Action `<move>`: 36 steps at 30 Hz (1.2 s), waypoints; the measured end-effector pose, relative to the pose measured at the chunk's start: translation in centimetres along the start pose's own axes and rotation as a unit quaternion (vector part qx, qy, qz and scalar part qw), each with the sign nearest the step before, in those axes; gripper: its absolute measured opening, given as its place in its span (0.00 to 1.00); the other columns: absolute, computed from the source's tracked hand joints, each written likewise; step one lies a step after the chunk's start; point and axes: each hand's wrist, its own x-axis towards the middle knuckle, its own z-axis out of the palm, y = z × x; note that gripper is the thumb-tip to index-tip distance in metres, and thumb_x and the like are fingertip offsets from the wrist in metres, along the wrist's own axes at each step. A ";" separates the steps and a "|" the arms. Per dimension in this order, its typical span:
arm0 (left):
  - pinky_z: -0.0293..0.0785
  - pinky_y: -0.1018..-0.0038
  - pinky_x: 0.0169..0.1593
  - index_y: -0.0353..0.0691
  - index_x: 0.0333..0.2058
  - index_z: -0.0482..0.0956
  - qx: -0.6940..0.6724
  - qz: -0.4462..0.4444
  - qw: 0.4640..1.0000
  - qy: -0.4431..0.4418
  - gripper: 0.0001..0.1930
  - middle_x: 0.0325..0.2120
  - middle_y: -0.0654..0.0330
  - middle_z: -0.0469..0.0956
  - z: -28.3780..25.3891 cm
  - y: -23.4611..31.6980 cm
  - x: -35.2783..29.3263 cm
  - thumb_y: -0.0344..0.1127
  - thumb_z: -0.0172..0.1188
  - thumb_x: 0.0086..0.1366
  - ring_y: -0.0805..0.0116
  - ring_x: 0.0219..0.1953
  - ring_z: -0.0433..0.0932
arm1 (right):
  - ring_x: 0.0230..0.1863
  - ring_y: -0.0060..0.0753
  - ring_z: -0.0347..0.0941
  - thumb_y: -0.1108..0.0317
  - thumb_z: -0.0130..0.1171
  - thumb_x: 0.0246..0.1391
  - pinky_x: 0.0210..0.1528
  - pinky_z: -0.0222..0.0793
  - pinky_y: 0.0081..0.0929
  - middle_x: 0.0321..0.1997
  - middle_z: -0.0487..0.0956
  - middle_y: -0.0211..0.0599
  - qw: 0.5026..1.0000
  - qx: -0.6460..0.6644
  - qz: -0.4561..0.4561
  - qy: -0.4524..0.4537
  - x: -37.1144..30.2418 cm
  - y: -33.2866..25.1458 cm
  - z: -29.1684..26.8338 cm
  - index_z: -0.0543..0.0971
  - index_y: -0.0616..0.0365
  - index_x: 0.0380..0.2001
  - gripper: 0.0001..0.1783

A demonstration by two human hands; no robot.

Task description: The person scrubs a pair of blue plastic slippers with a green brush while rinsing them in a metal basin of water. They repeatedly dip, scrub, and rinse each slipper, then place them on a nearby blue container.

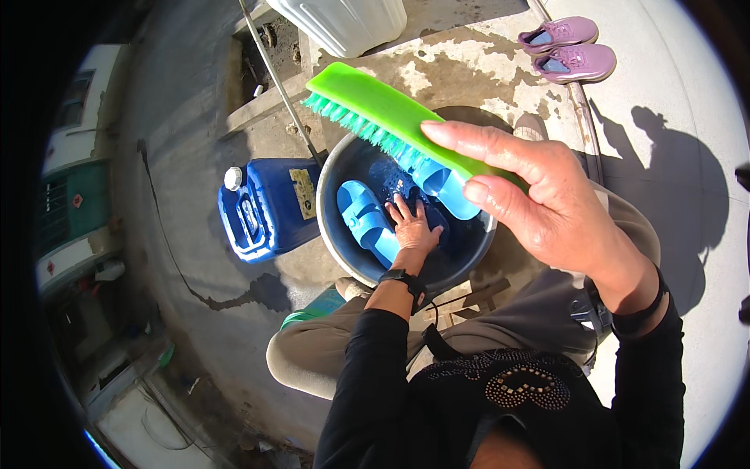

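Bright green plastic scrubbing brush [383, 108] with mint bristles nearest the camera, slanting from upper centre toward right of centre. Right hand [551, 195] grips its lower-right end, thumb and fingers closed round the handle — bristles face down and left.

Left hand [416, 233], at centre, reaches into a round grey basin [329, 227]; fingers spread, palm down, nothing visible in its grasp — contact underneath cannot be told. Blue plastic slipper [362, 213] lies just left of it in the basin; second light-blue slipper [455, 195] shows at upper right inside, partly behind the brush.

Left of the basin: dark-blue plastic jerrycan [285, 205], white-capped. Upper right of frame: pair of mauve lace-up shoes [582, 64]. Top centre: white ribbed plastic container [344, 25].
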 end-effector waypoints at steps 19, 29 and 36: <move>0.71 0.59 0.53 0.27 0.57 0.55 -0.383 -0.434 0.814 0.055 0.45 0.47 0.37 0.74 4.9 -8.7 -2.8 0.49 0.69 0.52 0.44 0.49 0.76 | 0.25 0.12 0.64 0.72 0.55 0.59 0.28 0.65 0.13 0.34 0.79 0.28 0.989 -0.149 0.003 0.000 1.0 1.3 1.8 0.72 0.50 0.58 0.23; 0.74 0.59 0.44 0.31 0.45 0.68 -0.313 -0.342 0.871 0.160 0.27 0.38 0.43 0.79 -3.8 -10.1 -3.8 0.43 0.65 0.53 0.45 0.42 0.79 | 0.26 0.18 0.66 0.73 0.57 0.57 0.35 0.67 0.19 0.33 0.80 0.35 0.975 -0.216 0.038 -0.032 2.4 3.1 3.4 0.72 0.47 0.58 0.24; 0.77 0.69 0.42 0.26 0.51 0.69 -0.788 -0.130 0.597 0.080 0.21 0.41 0.48 0.77 -15.4 -8.8 -7.7 0.33 0.59 0.63 0.60 0.37 0.79 | 0.29 0.34 0.76 0.69 0.57 0.56 0.38 0.72 0.27 0.37 0.80 0.47 0.940 -0.334 0.052 -0.047 2.2 2.7 3.9 0.73 0.49 0.57 0.23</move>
